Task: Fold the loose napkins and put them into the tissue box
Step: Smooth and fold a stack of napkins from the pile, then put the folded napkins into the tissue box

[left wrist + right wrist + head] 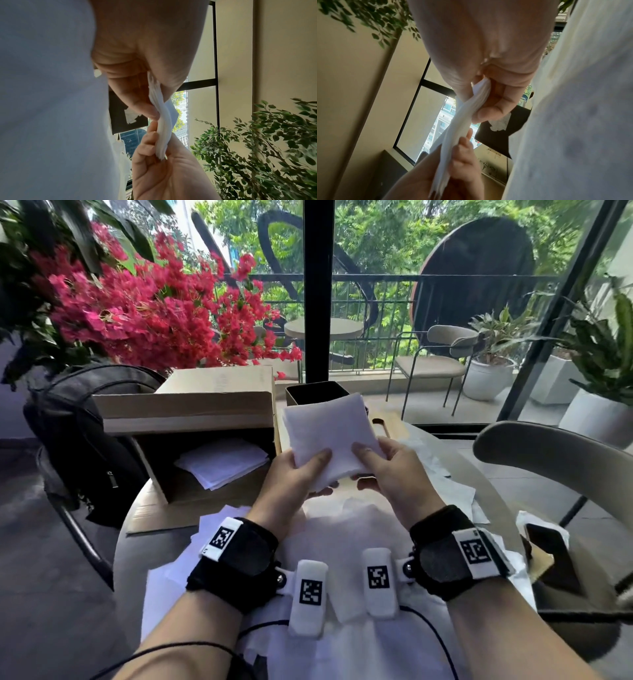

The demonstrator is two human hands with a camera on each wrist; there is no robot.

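The folded napkin stack (330, 436) is held up over the table, pinched at its near edge by both hands — left hand (294, 474) at 7 o'clock, right hand (390, 470) at 5. The black tissue box (317, 392) sits just beyond at 12 — equally near either hand

A black backpack (85, 440) sits on a chair left of the round worktop (130, 546). On the worktop an open cardboard box (191, 419) holds a stack of white sheets (222, 462). Red flowers (154, 313) rise behind it. A phone (551, 556) lies at the right edge, beside a beige chair (561, 457)
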